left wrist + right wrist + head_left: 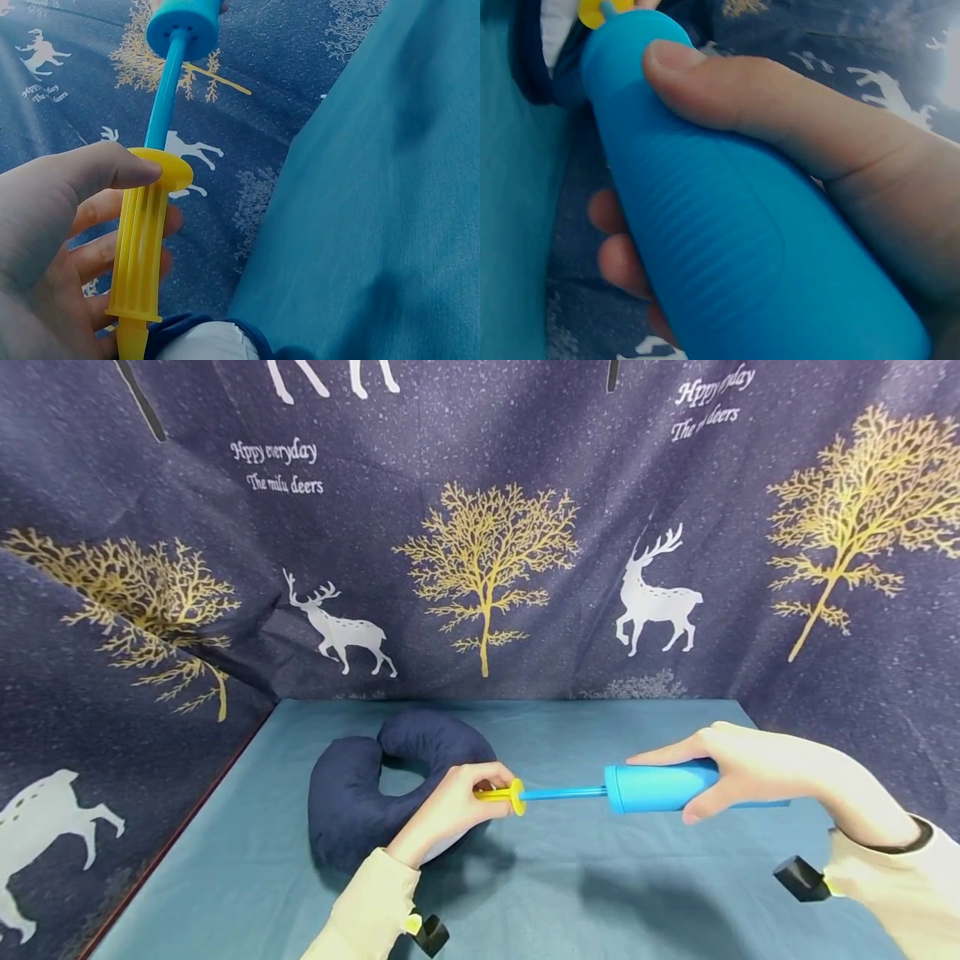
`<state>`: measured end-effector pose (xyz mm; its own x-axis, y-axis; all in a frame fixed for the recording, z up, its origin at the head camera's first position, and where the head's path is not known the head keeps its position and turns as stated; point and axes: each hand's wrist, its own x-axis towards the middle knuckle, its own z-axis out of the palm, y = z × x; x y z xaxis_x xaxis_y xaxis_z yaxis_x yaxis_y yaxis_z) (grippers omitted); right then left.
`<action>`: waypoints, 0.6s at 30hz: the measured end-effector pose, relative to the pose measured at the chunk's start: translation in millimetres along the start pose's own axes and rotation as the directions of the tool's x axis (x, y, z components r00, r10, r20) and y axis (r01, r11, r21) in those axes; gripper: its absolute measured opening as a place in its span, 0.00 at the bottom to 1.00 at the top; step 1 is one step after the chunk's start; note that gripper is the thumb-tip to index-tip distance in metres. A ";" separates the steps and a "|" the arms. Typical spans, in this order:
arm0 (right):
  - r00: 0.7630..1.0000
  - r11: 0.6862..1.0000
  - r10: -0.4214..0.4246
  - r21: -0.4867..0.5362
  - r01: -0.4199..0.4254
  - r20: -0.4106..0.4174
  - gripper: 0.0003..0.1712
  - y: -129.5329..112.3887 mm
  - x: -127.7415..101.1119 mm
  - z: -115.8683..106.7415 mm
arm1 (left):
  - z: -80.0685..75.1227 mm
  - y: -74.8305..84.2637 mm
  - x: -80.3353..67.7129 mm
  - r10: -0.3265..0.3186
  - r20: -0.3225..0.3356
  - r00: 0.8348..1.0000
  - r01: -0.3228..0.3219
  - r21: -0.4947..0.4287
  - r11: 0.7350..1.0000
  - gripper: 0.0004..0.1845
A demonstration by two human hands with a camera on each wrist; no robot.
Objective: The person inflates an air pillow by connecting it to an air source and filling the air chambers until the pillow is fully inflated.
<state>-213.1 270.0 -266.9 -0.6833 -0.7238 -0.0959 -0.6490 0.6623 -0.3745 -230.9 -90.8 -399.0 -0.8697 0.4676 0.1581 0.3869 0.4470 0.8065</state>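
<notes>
A hand pump with a blue barrel point(654, 787) is held sideways above the table between both hands. My right hand point(757, 768) grips the barrel, thumb along one side and fingers round the other; ridges on the barrel point(705, 225) show in the right wrist view. My left hand point(461, 797) holds the yellow nozzle-shaped handle point(139, 247) at the rod's end, thumb on its round flange point(176, 171). The blue rod point(562, 793) is drawn partly out of the barrel. Just behind the left hand lies a navy U-shaped neck pillow point(341, 810).
A blue-green cloth point(555, 893) covers the table. Dark curtains point(525, 435) printed with white deer and yellow trees hang behind it and on its left side. Small black devices, one a black block point(801, 878), sit at both cream sleeves.
</notes>
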 end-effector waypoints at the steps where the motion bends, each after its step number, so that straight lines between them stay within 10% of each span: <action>1: 1.000 1.000 0.003 0.005 -0.003 0.002 0.40 2.1 -2.2 -1.2 | -0.4 -0.3 -0.1 0.002 0.000 1.000 -0.002 -0.001 1.000 0.07; 18: 0.998 0.999 -0.051 -0.002 0.051 -0.038 0.37 8.8 -7.1 -4.5 | -0.2 0.5 1.1 0.027 0.008 1.000 -0.026 -0.038 0.999 0.08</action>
<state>-215.5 281.9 -265.4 -0.6617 -0.7486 -0.0422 -0.6832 0.6251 -0.3774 -231.7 -90.2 -398.3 -0.8566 0.4855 0.1748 0.3978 0.4057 0.8229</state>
